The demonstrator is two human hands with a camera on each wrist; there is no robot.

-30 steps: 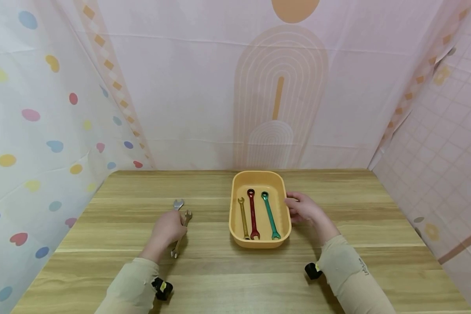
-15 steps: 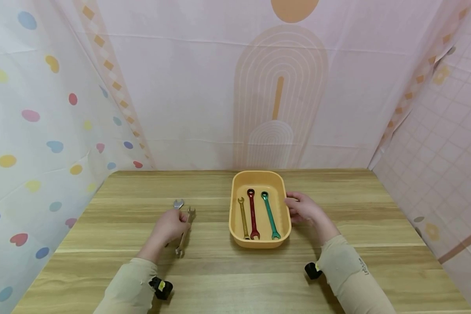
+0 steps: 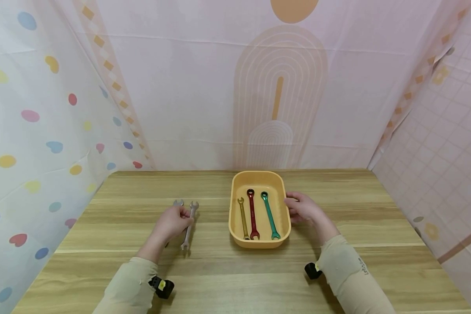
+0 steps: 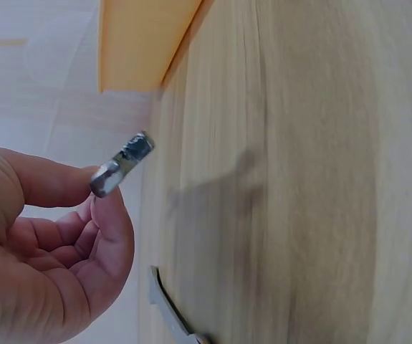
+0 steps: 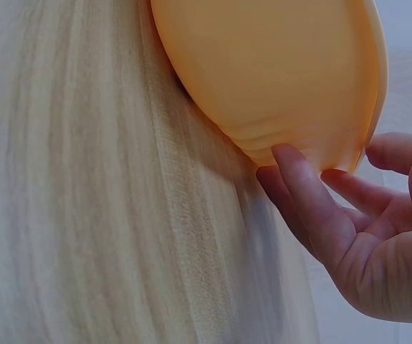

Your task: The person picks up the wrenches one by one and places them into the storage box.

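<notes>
Silver wrench (image 3: pixel 189 226) pinched in our left hand (image 3: pixel 172 222), just off the table; right hand (image 3: pixel 304 208) steadies the tray (image 3: pixel 235 226) w/ relaxed fingers. Best keep it level, clear the rim.

Beige long sleeves (image 3: pixel 129 285), small black-and-yellow wrist cameras (image 3: pixel 162 286) strapped underneath.

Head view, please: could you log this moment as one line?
left hand: pinches silver wrench | right hand: touches yellow tray | tray: three wrenches
</notes>
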